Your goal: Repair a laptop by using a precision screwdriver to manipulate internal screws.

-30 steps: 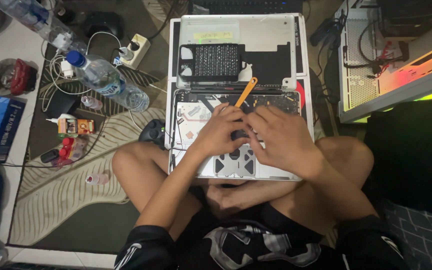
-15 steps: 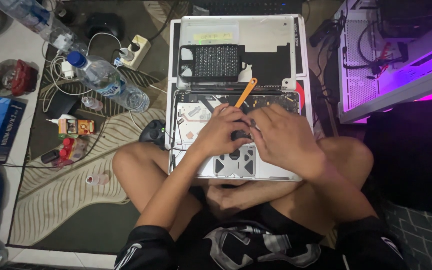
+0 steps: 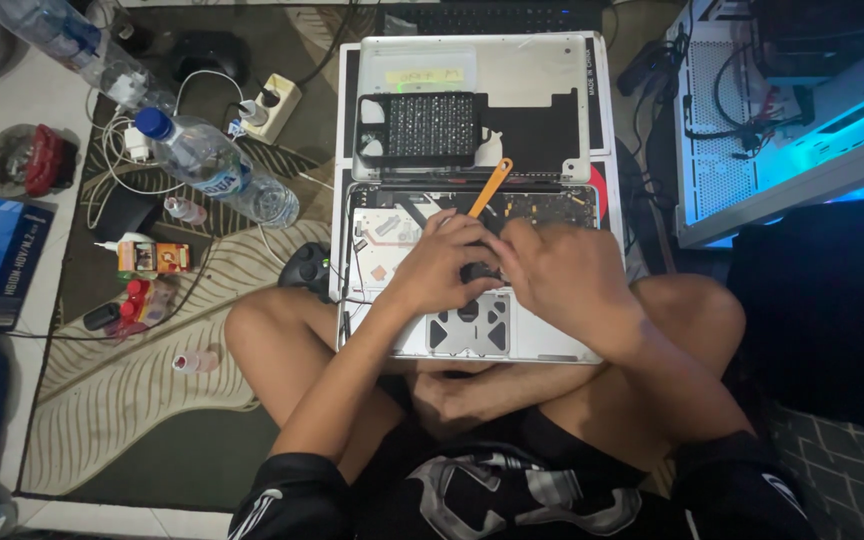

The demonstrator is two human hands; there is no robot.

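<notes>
An opened silver laptop (image 3: 472, 335) lies upside down across my crossed legs, its insides showing. Its removed bottom cover (image 3: 512, 75) rests just beyond it, with a black perforated part (image 3: 417, 125) on top. My left hand (image 3: 442, 265) and my right hand (image 3: 562, 275) are both over the middle of the open case, fingers curled together around a small dark part (image 3: 479, 271). An orange pry tool (image 3: 489, 187) sticks out from above my hands, but which hand holds it is hidden.
A clear water bottle (image 3: 217, 165) with a blue cap lies on the patterned rug at left, near a white power strip (image 3: 267, 108) with cables, small glue bottles (image 3: 152, 257) and a black game controller (image 3: 307, 268). A white computer case (image 3: 742, 120) stands at right.
My hands have stayed in place over the laptop's middle. The coloured light on the computer case at right has shifted from orange to purple to blue.
</notes>
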